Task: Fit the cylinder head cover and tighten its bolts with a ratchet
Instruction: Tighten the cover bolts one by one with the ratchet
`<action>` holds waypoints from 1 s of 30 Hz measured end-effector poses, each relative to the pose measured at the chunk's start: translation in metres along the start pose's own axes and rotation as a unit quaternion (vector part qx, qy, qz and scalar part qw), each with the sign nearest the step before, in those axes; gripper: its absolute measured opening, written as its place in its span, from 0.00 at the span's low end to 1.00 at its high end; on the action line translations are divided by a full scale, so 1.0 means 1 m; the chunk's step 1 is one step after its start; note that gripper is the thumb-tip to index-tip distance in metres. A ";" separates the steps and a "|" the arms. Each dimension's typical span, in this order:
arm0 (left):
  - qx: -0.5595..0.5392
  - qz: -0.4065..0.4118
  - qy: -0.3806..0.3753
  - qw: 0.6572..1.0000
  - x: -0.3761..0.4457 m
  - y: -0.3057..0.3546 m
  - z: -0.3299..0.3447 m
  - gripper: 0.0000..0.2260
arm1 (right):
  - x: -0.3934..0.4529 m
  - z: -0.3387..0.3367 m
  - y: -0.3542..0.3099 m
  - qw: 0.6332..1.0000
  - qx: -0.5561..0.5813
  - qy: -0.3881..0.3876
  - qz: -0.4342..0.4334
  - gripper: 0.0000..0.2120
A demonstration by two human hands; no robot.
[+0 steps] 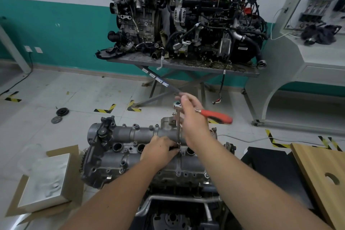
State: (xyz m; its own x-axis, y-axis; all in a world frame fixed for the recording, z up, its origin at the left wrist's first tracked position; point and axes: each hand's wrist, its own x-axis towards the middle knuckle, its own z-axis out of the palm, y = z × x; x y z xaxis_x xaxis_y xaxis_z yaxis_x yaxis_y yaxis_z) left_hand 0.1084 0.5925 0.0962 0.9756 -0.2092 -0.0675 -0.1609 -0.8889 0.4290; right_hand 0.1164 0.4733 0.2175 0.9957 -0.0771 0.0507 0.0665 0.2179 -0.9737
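**Two hands on one bolt: extension upright over the cover's middle**

Both hands work the same fastener. The cylinder head cover [149, 147] sits seated on the engine directly in front of the person, its long axis running left to right across the view, cam-housing end at left. The ratchet [205, 112] stands above it on a long extension bar [178, 129] that runs nearly vertical, dropping to a bolt [179, 152] in the central valley of the cover, right of its midpoint.

Left hand [160, 150]: fingers curled round the foot of the extension, pinching at the socket and resting on the cover surface. Appears to be steadying the socket on the bolt head; the bolt itself is mostly hidden under the fingers.

Right hand [194, 117]: curled over the ratchet just below its head, with the red handle pointing away to the right and slightly blurred.

Judgement: the coming swing turns on the bar staying square to the cover. The handle sweeps horizontally about that vertical axis; the right hand drives, the left is nearer the bolt and holds alignment. Other bolts along the near edge [178, 173] look seated; tightness cannot be told.
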 end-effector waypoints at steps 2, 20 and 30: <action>-0.003 0.000 0.002 1.000 0.001 -0.001 0.001 0.12 | -0.002 -0.008 0.008 0.933 -0.274 -0.035 -0.230 0.12; 0.021 -0.002 -0.007 1.000 -0.002 0.003 0.000 0.13 | 0.005 -0.009 -0.035 0.617 -0.702 -0.202 -0.294 0.21; 0.012 -0.005 0.000 1.000 -0.002 0.000 0.003 0.13 | 0.012 0.007 -0.048 0.952 -0.176 -0.161 0.192 0.08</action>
State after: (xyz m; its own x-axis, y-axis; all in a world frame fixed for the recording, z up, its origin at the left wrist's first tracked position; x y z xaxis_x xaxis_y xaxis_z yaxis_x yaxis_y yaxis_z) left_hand 0.1063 0.5917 0.0934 0.9771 -0.2005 -0.0710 -0.1553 -0.9006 0.4058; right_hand 0.1255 0.4688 0.2664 0.9141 0.2570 -0.3136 -0.2755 -0.1737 -0.9455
